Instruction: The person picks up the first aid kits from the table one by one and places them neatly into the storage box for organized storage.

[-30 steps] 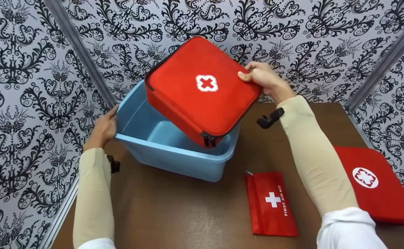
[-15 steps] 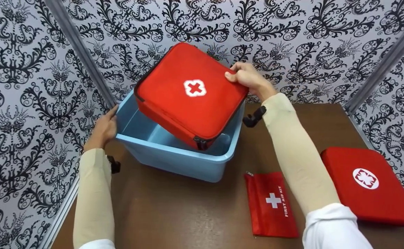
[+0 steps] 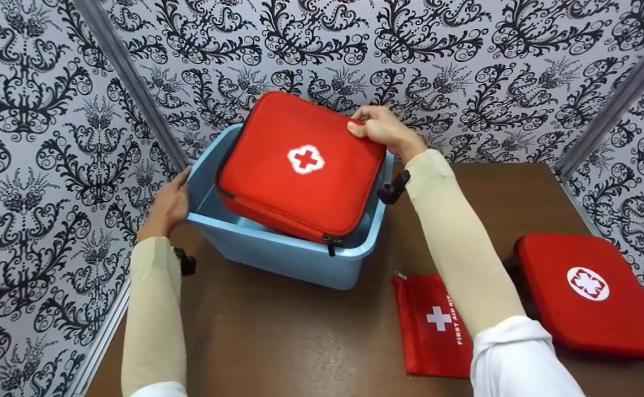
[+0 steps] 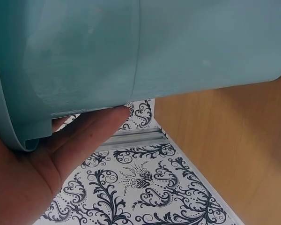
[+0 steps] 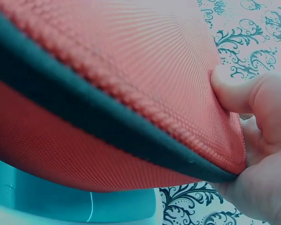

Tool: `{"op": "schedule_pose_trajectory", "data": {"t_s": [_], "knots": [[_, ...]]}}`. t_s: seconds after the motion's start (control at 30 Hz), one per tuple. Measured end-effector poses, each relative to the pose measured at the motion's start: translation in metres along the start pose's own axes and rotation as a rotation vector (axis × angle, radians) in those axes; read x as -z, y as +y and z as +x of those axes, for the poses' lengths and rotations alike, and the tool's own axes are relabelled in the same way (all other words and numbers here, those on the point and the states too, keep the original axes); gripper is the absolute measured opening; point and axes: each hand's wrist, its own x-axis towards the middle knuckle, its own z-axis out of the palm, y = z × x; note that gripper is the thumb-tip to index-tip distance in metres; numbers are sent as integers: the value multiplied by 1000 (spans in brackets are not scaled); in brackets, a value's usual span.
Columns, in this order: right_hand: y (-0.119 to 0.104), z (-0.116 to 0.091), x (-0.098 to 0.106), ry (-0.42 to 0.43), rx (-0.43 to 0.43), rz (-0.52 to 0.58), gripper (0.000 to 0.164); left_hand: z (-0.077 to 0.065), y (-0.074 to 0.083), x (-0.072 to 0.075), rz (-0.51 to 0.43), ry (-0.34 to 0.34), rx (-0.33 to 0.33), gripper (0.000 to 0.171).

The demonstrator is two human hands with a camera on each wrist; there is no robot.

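Note:
My right hand [image 3: 381, 130] grips a square red first aid bag [image 3: 278, 182] by its far right corner. Thumb on top, fingers underneath, as the right wrist view shows of the bag [image 5: 131, 79]. The bag is tilted inside the mouth of a blue plastic tub [image 3: 278, 264], its near corner with the black zip pulls at the front rim. Against the tub's left outer wall lies my left hand [image 3: 168, 205]. In the left wrist view that hand's fingers [image 4: 93, 136] stretch straight along the tub's side, just below the rim. Most of the tub's inside is hidden under the bag.
A flat red first aid pouch [image 3: 424, 342] lies on the brown table [image 3: 278, 331], partly covered by my right forearm. Farther right sits a larger red first aid case [image 3: 603, 320] with a white round emblem. Patterned walls [image 3: 465, 66] stand at the back and sides.
My right hand has moved left and the bag has come lower into the tub, flatter than before. The left hand and the tub have stayed in place.

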Motion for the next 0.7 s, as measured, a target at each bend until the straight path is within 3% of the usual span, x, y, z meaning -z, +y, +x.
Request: {"op": "schedule_pose_trajectory", "data": {"t_s": [0.23, 0.4, 0.7], "knots": [[-3, 5, -10, 44, 13, -11, 16, 0, 4, 0, -29, 0, 28, 55], [-1, 12, -27, 114, 17, -26, 28, 0, 2, -2, -8, 29, 12, 55], [3, 18, -44, 184, 41, -79, 28, -2, 1, 0, 8, 56, 0, 55]]}}
